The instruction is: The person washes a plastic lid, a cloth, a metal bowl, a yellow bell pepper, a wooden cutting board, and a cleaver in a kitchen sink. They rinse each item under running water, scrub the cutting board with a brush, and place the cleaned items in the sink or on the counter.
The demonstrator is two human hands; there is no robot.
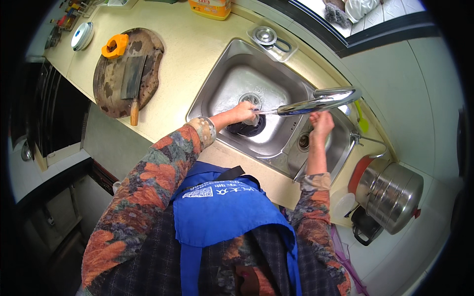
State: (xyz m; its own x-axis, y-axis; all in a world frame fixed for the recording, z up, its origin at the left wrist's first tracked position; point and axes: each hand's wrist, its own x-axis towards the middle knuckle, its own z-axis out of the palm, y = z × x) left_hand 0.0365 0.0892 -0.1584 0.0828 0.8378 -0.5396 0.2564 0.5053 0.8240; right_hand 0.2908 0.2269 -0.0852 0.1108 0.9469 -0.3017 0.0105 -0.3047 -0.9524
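My left hand (246,111) is over the large stainless-steel sink basin (274,81), its fingers curled in the water stream from the chrome faucet spout (318,103). Something whitish (254,120) shows just under those fingers; I cannot tell whether it is a held thing or splashing water. Below the hand, a dark round object (246,129) lies in the basin, partly covered by the hand and wrist. My right hand (322,124) is raised over the smaller basin (339,129), close beside the spout. Its fingers are bent, and the spout hides their tips.
Left on the counter, a wooden chopping board (107,77) bears a cleaver (132,79) and an orange pumpkin-like piece (114,46). A strainer (265,36) sits in a clear tray behind the sink. To the right are a green spatula (363,122) and a steel pot (392,192).
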